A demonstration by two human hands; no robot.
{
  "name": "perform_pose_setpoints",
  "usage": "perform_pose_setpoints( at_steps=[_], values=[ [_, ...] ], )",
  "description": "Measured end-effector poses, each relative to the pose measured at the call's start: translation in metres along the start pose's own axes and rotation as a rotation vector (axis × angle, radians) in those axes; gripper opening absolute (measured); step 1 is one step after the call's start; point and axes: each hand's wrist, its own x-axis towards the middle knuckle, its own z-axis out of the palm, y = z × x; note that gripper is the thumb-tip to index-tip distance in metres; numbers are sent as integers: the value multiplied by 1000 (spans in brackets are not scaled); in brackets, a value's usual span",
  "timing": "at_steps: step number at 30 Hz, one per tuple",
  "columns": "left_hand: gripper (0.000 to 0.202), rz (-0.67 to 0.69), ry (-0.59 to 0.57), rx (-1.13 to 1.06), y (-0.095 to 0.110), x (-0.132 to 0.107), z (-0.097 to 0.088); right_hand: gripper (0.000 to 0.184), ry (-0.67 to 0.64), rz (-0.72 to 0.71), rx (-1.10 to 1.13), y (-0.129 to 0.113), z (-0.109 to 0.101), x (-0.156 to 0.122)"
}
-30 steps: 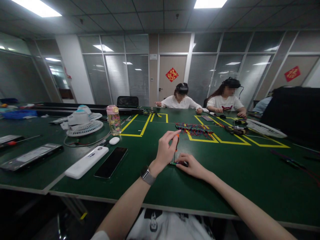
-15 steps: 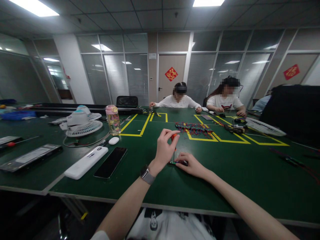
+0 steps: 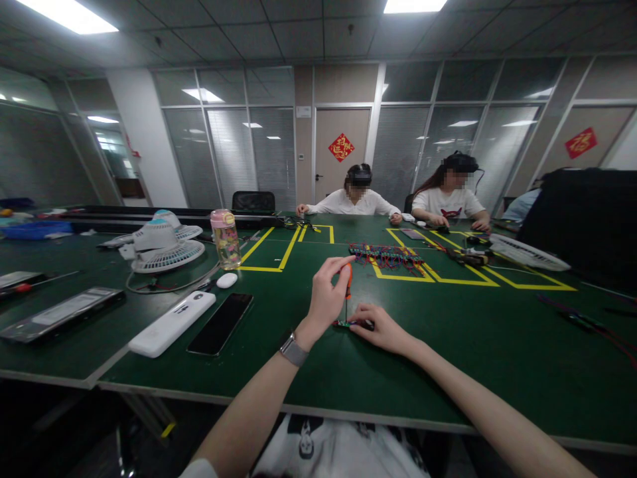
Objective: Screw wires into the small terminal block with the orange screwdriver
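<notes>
My left hand [image 3: 327,295], with a watch on its wrist, is pinched round the orange handle of a small screwdriver [image 3: 348,289] held upright. The tip rests on a small green terminal block [image 3: 344,324] on the green table [image 3: 448,358]. My right hand [image 3: 382,328] lies beside it, fingers closed on the block's right end, pressing it to the table.
A black phone [image 3: 221,323] and a white power bank [image 3: 172,322] lie at the left. Further back stand a white fan [image 3: 164,247], a pink bottle [image 3: 226,238] and a heap of coloured wired blocks [image 3: 387,255]. Two people sit across the table.
My left fingers have shifted on the screwdriver handle, as if twisting it. The right hand and the block have stayed in place.
</notes>
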Motion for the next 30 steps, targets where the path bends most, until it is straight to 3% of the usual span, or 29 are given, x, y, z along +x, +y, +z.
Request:
perform_pose_setpoints(
  at_steps=[8,24,30],
  values=[
    [22,-2,20,31,0,0,1,20,8,-3,-2,0,0,-1],
    [28,-36,-98,-104,0,1,1,21,13,-9,10,1,0,0],
    [26,1,-61,-50,-2,1,2,21,14,0,13,1,1,0]
  ],
)
